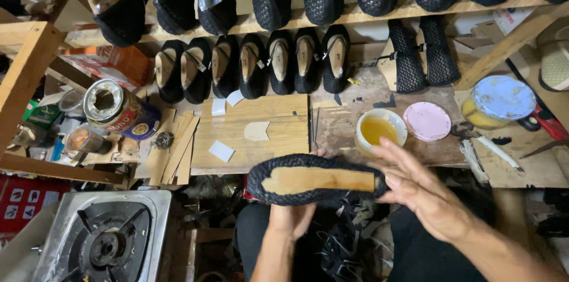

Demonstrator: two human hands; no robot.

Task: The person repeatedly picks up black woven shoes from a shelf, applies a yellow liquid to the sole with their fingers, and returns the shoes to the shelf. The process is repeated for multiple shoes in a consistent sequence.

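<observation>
Left grip (291,214) clasping one black woven shoe (314,179) from beneath, right grip (415,184) released, fingers spread against its end

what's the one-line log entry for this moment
left hand: holds shoe from below, sole up | right hand: open, fingers at shoe's end | glue cup: on bench behind
</observation>
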